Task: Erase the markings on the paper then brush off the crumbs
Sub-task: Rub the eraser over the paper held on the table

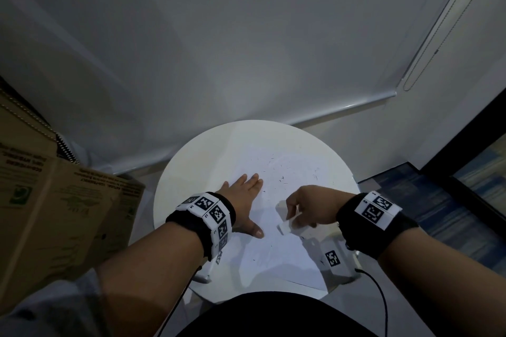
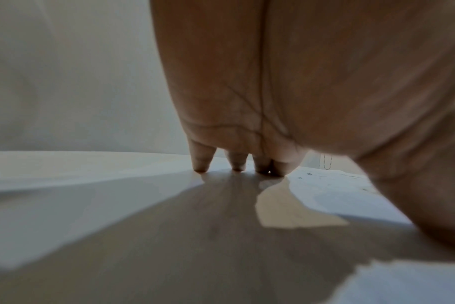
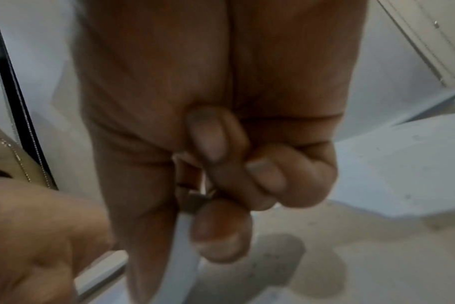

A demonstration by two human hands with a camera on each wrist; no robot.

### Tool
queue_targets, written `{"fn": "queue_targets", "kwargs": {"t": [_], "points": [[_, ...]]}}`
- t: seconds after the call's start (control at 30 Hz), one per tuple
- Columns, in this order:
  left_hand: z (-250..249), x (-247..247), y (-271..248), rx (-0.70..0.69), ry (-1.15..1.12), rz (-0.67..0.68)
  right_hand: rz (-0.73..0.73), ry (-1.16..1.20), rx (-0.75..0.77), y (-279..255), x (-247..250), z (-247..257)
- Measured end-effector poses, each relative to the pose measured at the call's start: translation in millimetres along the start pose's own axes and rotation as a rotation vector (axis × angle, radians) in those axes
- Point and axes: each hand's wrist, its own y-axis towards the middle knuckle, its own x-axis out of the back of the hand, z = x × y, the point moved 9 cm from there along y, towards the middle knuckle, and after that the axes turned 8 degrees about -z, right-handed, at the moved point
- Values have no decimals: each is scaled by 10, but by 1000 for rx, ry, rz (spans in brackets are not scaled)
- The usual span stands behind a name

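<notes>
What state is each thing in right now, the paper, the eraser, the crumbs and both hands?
Paper: lying flat on the round table, pinned by the left hand.
Eraser: pinched in the right hand.
Crumbs: scattered on the paper, not yet brushed off.
Left hand: flat, fingers straight, pressing the paper.
Right hand: fingers curled round the eraser.

A round white table stands at the centre of the head view, before a pale grey wall. At nine o'clock sits a brown cardboard box with printed text. At two o'clock a white roller blind hangs with its bead chain. Blue patterned carpet lies at three o'clock. The light is dim.
</notes>
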Motion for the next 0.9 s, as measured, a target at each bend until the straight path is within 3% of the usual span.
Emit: {"fn": "queue_targets", "kwargs": {"t": [0.17, 0.33, 0.5, 0.63, 0.67, 0.8, 0.9], "points": [[2, 1, -3, 0, -15, -3, -250, -65, -64, 91, 372, -162], [8, -5, 4, -4, -20, -4, -34, 21, -15, 15, 44, -77], [7, 0, -6, -3, -14, -6, -240, -24, -42, 163, 348, -99], [7, -9, 2, -6, -5, -7, -26, 5, 0, 110, 88, -41], [3, -14, 2, -8, -4, -6, -30, 6, 2, 121, 90, -41], [5, -2, -7, -5, -5, -10, -323, 41, -44, 287, 420, -133], [10, -9, 0, -5, -1, -12, -342, 79, -46, 283, 381, -131]]}}
